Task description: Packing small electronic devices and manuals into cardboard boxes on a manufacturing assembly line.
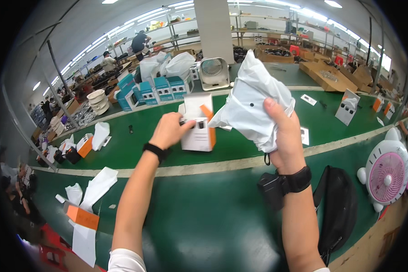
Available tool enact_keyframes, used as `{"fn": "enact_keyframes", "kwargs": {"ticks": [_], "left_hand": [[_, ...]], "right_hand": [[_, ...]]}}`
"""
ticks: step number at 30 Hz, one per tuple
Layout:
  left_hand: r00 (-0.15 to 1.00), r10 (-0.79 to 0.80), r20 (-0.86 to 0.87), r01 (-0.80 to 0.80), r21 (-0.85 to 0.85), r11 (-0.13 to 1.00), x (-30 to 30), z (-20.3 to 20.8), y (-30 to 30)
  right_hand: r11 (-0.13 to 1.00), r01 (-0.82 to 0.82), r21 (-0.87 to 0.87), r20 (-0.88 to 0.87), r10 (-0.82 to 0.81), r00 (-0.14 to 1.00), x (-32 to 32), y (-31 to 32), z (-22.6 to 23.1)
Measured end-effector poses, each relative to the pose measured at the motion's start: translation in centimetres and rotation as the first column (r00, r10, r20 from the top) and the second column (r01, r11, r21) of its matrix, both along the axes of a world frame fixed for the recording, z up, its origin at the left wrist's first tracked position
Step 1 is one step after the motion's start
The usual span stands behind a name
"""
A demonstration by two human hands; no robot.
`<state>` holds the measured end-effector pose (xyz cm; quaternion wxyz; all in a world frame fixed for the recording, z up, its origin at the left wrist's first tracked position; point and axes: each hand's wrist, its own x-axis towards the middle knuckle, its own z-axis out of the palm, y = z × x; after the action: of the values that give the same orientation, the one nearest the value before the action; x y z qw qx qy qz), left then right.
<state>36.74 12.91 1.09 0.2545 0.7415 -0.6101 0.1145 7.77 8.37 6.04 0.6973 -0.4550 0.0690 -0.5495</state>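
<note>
From my seat at the far end of the head cam, I've got the white plastic bag (248, 109) up in the right hand (286, 131), thumb pressed flat on its front and the rest of the fingers tucked behind, so yeah, it's pinched. The bag hangs mostly to the left of that hand, tilted, one corner sticking up and another pointing toward the white and orange box (196, 139). From this angle I can't tell if that corner actually touches the box.

The box stands upright on the green belt (145, 147) with its top flap raised, between my two hands and lower than the bag. My left hand (167, 130) is at its upper left edge, thumb lying across the front. The other fingers are bent, but their tips are hidden, so I honestly can't tell if they're clamped on or just leaning there.

Closer to me, right of the right forearm, I see a black pouch (339, 208) and then a pink and white fan (387, 174).
</note>
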Motion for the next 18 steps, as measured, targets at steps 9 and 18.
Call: {"fn": "enact_keyframes", "kwargs": {"ticks": [9,18], "left_hand": [[0.971,-0.232,0.052,0.236,-0.322,0.917,-11.9,-1.5,14.1],[0.975,-0.171,0.141,0.203,-0.259,0.944,-10.2,-5.5,16.8]], "right_hand": [[0.864,-0.476,-0.162,-0.041,0.476,0.878,2.7,8.3,0.5],[0.759,-0.166,-0.63,-0.529,-0.264,0.806,3.2,4.7,-3.1]]}}
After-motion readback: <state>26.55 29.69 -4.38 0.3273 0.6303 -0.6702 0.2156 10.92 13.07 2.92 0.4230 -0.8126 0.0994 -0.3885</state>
